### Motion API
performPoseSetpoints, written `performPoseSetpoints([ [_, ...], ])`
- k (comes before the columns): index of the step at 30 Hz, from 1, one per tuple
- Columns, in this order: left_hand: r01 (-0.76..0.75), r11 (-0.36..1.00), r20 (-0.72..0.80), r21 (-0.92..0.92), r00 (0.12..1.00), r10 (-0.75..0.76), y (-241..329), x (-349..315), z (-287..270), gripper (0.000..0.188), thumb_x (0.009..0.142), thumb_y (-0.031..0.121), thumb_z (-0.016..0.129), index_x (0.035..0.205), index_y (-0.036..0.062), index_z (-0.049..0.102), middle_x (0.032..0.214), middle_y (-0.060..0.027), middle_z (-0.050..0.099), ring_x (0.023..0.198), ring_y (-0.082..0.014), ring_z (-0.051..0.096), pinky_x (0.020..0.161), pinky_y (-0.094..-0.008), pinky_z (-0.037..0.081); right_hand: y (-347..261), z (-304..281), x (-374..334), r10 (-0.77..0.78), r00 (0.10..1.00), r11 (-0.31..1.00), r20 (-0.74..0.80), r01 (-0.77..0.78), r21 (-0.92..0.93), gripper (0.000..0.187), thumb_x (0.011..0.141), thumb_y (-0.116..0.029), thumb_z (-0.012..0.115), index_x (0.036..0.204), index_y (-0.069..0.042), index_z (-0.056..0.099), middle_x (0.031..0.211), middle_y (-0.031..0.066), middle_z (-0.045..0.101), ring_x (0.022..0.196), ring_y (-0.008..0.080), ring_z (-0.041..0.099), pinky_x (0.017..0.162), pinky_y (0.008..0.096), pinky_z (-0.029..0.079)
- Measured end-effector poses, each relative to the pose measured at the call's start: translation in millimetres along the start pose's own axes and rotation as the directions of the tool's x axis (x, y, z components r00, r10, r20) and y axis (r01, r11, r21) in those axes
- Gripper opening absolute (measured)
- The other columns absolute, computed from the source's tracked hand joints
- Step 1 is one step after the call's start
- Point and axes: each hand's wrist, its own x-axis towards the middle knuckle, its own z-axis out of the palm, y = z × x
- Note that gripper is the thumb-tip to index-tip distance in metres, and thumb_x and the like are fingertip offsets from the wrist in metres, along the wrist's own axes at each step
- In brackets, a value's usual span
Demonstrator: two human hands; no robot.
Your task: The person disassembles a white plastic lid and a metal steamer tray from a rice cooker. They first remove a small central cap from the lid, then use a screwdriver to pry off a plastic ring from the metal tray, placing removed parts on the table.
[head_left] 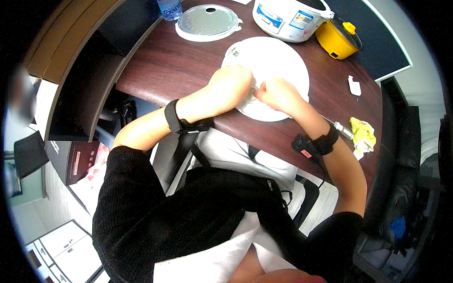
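A round white lid (283,61), which looks like a rice cooker's, lies on the dark wood table before me. Both of my hands are over its near half. My left hand (231,87) is closed, knuckles up, at the left of the lid's middle. Close beside it, my right hand (279,96) is also closed, thumb and fingers drawn together. Between them shows a small pale ring-like part (254,94) at the lid's surface. The fingers hide what they grip there.
Beyond the lid stand a white rice cooker body (289,23) and a yellow pot (336,41). A clear-topped round plate (207,22) and water bottle (170,8) are far left. At right lie a screwdriver (343,130), yellow-green cloth (362,133) and small white piece (354,86).
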Motion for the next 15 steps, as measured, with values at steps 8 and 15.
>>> performPoseSetpoints([
  [8,-0.032,0.990,0.250,0.135,0.968,-0.003,11,16,-15,0.014,0.077,0.003,0.056,0.078,-0.0047,0.068,0.077,-0.0270,0.064,0.077,-0.0388,0.066,0.070,-0.0434,0.054,-19,0,4,-0.122,0.992,0.973,-0.007,0.118,-0.200,0.025,0.075,-0.028,0.061,0.083,-0.006,0.072,0.081,0.0144,0.069,0.077,0.0294,0.068,0.069,0.0397,0.053],
  [15,-0.112,0.982,0.340,0.149,0.939,0.055,13,36,-11,0.018,0.076,0.016,0.063,0.084,0.0021,0.070,0.084,-0.0202,0.067,0.081,-0.0343,0.067,0.073,-0.0422,0.053,-5,-1,1,-0.108,0.994,0.988,-0.030,0.104,-0.110,0.024,0.075,-0.020,0.058,0.079,0.001,0.069,0.073,0.0225,0.065,0.072,0.0358,0.066,0.066,0.0437,0.052],
])
